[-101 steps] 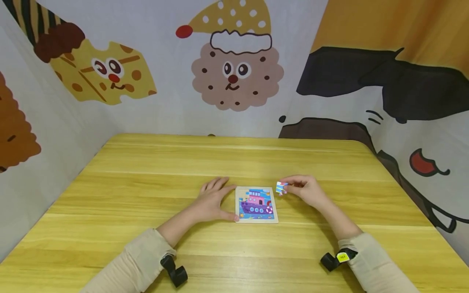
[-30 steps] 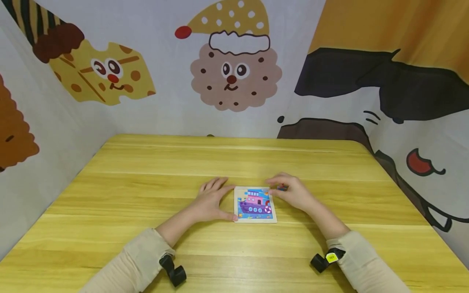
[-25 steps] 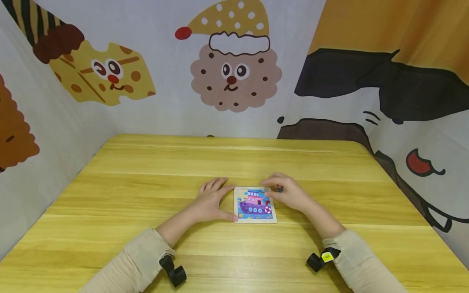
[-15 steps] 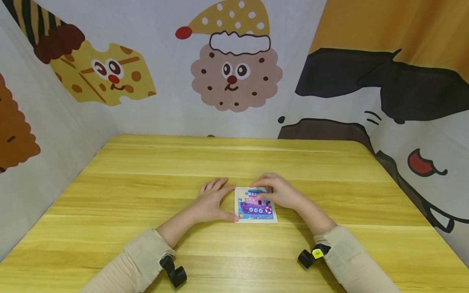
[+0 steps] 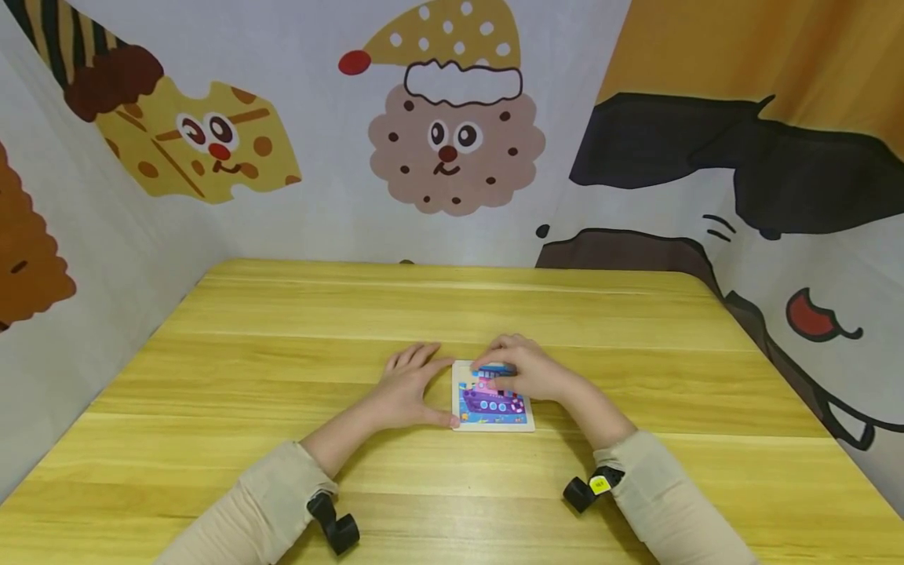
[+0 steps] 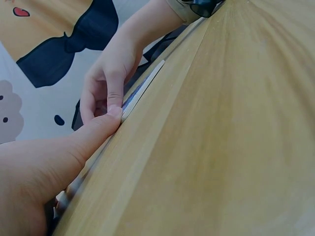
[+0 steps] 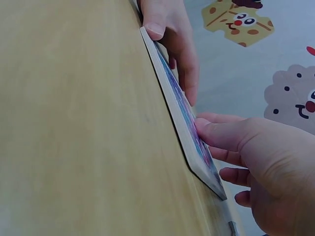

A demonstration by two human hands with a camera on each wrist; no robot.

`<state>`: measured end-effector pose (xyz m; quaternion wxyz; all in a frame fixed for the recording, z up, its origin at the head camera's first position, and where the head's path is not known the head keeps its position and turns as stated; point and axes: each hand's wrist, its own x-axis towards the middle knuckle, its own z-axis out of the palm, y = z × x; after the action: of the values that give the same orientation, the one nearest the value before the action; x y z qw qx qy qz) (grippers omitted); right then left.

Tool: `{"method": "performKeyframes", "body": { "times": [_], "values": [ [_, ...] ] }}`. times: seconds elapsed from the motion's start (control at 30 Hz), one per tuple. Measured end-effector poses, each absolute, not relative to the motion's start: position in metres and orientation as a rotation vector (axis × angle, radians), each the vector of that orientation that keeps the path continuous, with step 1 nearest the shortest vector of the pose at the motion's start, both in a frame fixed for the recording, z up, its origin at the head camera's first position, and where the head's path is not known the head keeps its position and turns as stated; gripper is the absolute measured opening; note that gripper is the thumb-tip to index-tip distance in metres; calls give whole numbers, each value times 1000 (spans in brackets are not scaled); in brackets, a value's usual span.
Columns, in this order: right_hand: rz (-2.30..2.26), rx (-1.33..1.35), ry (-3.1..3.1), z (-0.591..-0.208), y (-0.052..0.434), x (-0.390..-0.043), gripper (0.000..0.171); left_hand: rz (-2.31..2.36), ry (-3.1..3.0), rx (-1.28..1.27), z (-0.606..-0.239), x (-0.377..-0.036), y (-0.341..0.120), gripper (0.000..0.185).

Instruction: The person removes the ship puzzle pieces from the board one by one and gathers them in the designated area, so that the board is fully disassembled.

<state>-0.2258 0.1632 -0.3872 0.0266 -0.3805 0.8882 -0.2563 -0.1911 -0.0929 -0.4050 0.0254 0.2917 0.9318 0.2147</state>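
A square jigsaw puzzle (image 5: pixel 494 408) with a pink and purple ship in a pale frame lies flat on the table. My left hand (image 5: pixel 406 392) is spread along its left side, thumb on the near left corner and index finger at the far left corner. Over the upper half of the picture is my right hand (image 5: pixel 530 369), thumb and index finger bent down close to the ship's top. A small puzzle piece in its grasp is hidden by the fingers. In the right wrist view the right thumb (image 7: pixel 209 129) overlaps the puzzle's surface.
The wooden table (image 5: pixel 282 314) reaches back to a hanging cloth (image 5: pixel 311 227) printed with cartoon food. Each wrist carries a black camera strap (image 5: pixel 600 482) over a beige sleeve (image 5: pixel 657 486).
My right hand, which pinched the puzzle piece right of the frame, has moved left over the puzzle to the ship's top. My left hand has stayed at the left edge.
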Motion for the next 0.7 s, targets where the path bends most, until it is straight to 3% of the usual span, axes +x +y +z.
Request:
{"method": "performKeyframes", "body": {
  "times": [0.7],
  "values": [
    [-852, -1057, 2693, -388, 160, -227, 27, 662, 2880, 898, -406, -191, -93, 103]
  ]
}}
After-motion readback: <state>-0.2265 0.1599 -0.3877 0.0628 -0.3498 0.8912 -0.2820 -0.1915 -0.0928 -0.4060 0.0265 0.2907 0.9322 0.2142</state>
